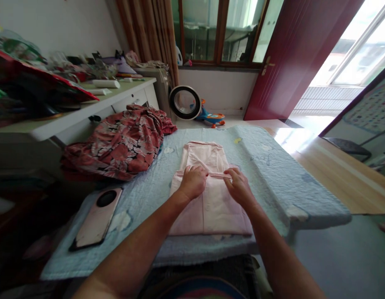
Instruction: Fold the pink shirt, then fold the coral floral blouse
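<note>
A pale pink shirt (211, 207) lies partly folded on the blue cloth-covered table, its button strip running down the middle. Across the shirt runs a raised fold, and both hands are on it. My left hand (194, 181) is closed on the fold's left part, fingers curled over the fabric. On the right part, my right hand (237, 186) pinches the same edge between thumb and fingers. Beyond the hands, a narrower section of the shirt stretches away flat toward the far side. The fingertips' undersides are hidden by the cloth.
A phone (97, 218) lies on the blue cloth (139, 207) at the left. Behind it is a heap of red floral fabric (124, 141). A cluttered white desk (124, 93) stands at far left. An open red door (282, 54) is at back right.
</note>
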Available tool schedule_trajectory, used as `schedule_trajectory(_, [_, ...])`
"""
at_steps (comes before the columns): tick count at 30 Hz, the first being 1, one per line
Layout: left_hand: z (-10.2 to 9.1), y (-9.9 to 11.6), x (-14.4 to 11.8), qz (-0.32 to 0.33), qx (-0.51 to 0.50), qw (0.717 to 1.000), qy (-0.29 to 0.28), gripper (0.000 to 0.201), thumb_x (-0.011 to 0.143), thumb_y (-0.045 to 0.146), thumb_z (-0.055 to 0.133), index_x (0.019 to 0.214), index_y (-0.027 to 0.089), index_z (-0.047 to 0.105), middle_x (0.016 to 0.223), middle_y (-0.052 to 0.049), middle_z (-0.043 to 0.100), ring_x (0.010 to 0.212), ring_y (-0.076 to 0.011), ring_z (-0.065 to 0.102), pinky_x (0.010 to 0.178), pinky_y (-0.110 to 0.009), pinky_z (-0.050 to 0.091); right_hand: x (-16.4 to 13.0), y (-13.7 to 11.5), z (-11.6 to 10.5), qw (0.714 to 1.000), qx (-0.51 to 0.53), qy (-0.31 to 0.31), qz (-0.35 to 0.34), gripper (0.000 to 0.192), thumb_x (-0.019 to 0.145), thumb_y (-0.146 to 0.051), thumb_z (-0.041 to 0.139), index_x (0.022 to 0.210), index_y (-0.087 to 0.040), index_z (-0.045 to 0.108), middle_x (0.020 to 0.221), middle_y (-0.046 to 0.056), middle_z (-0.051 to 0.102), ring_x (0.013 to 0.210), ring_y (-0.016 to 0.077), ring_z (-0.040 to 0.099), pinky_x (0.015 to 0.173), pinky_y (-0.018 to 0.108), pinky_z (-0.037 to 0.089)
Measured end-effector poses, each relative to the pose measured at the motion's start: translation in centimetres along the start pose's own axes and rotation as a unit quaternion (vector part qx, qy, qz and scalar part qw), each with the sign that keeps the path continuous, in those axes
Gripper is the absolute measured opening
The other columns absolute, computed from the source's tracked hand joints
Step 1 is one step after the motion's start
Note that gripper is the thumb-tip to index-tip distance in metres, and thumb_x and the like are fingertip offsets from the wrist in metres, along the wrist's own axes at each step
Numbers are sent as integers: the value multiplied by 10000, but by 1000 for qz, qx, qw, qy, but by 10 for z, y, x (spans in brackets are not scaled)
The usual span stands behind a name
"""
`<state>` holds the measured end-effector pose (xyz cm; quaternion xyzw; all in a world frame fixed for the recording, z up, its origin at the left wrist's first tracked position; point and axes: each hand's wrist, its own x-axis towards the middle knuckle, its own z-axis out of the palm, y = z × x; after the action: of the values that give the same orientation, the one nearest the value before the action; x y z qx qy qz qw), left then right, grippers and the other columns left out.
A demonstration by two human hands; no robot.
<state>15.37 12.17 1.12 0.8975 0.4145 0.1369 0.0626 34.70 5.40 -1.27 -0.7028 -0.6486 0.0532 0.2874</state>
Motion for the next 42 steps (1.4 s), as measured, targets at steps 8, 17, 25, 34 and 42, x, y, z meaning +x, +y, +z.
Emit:
schedule_trajectory(8, [32,-35,-46,-31,27,999,-20,456,968,385,462,1401,247,498,1472,-87,513,1376,-274,413,1146,-499,268,-28,-24,33,988,-69,-117,-77,506,992,-441,396,1450,-243,480,1543,81,426,1443,294,322,1171,532,187])
schedule_trajectory(17, [37,-34,-48,-50,29,998,-30,517,960,463,434,1458,325,443,1565,-57,400,1462,-360,260,1147,-617,189,-28,-24,32,984,-98,-128,-70,559,986,-486,384,1491,-252,428,1576,70,374,1456,301,296,1173,525,176])
schedule_trajectory(25, [24,-27,-40,-51,1,998,-20,466,990,386,403,1441,286,469,1583,-81,367,1484,-310,256,1162,-629,181,-30,-24,21,991,-42,-92,-83,618,896,-441,537,1457,-195,455,1539,125,416,1423,287,347,1164,501,232])
schedule_trajectory(34, [45,-20,-24,85,-31,995,-48,483,1008,374,359,1467,243,432,1577,-61,381,1478,-216,289,1195,-462,243,-57,-31,6,976,-47,-130,-168,472,924,-424,521,1324,-182,581,1393,149,550,1297,305,475,1102,490,339])
schedule_trajectory(42, [42,-21,-21,64,-45,993,-86,512,1003,411,351,1493,267,394,1614,-52,306,1502,-248,223,1200,-505,210,-71,-37,1,974,-27,-141,-173,480,902,-380,553,1344,-191,555,1423,158,512,1317,303,450,1112,501,333])
